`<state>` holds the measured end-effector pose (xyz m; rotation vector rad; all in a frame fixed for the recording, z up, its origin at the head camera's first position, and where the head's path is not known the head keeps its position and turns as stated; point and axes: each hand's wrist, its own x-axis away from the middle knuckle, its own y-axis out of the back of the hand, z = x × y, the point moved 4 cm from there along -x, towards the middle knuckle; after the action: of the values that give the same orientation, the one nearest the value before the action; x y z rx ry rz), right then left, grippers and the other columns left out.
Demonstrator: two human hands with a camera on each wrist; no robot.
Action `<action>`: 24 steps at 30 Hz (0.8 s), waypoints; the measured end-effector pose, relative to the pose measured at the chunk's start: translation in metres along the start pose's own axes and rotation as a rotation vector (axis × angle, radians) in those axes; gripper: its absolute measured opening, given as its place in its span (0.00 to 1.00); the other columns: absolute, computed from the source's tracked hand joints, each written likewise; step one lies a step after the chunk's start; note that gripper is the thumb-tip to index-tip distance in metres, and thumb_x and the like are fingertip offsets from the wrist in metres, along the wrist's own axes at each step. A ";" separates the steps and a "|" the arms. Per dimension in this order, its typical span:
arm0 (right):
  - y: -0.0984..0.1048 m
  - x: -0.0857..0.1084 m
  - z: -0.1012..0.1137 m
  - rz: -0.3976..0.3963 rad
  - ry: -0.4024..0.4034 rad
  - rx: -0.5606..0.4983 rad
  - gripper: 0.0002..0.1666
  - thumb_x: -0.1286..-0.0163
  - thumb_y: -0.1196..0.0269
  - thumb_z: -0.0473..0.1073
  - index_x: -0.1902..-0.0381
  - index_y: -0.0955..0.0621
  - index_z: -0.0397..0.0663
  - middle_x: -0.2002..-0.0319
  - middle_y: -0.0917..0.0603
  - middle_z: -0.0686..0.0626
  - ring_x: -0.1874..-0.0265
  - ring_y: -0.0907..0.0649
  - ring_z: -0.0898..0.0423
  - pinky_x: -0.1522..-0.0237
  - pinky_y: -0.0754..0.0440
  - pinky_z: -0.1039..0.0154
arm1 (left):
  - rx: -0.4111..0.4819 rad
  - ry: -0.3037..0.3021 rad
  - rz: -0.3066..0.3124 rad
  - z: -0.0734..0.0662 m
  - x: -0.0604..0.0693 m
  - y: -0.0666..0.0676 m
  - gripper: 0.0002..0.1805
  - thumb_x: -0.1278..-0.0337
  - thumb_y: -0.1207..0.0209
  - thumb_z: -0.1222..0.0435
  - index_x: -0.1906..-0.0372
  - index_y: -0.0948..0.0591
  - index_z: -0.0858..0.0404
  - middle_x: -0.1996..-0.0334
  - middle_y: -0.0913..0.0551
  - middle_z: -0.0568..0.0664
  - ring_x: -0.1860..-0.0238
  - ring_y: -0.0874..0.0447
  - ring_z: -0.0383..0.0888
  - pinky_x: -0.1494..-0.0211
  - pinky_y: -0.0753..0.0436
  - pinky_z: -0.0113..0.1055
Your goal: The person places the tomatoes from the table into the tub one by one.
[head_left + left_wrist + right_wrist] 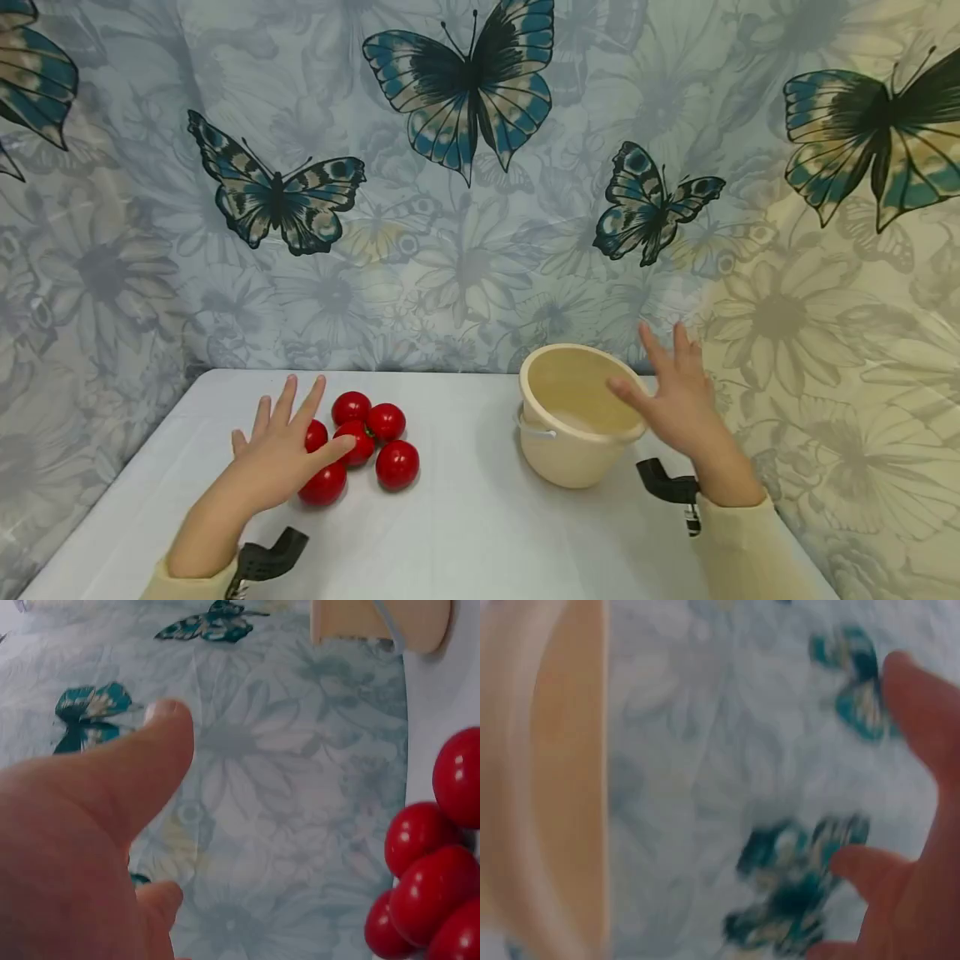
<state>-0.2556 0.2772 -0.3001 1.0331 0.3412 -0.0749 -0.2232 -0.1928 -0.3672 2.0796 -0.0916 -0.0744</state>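
Several shiny red tomatoes (397, 465) lie in a cluster on the left half of the white table; a bit of green shows among them. My left hand (277, 458) is spread over the left side of this cluster, partly hiding some tomatoes (442, 892), and holds nothing. A cream bucket (570, 458) stands upright on the right half, its thin pale handle (536, 431) hanging at the left. Next to the bucket's right rim, my right hand (678, 408) is held up with fingers apart, overlapping the rim in the head view. The right wrist view shows the bucket (562, 787) blurred.
A white cloth covers the table (465, 533). Behind it and along both sides hangs a curtain (472, 275) printed with butterflies and flowers. Dark straps (273, 557) sit at both wrists, over cream sleeves (750, 550).
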 end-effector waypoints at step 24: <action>-0.075 0.022 -0.068 0.163 -0.168 -0.804 0.43 0.18 0.51 0.47 0.19 0.63 0.60 0.22 0.67 0.40 0.29 0.45 0.32 0.39 0.34 0.30 | 0.779 -0.147 0.293 0.103 0.009 -0.039 0.45 0.41 0.32 0.67 0.24 0.43 0.70 0.27 0.55 0.77 0.42 0.25 0.69 0.53 0.14 0.46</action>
<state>-0.2680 0.2990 -0.4005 0.2508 0.1076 0.1170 -0.2221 -0.2640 -0.4519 2.8057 -0.5929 -0.0104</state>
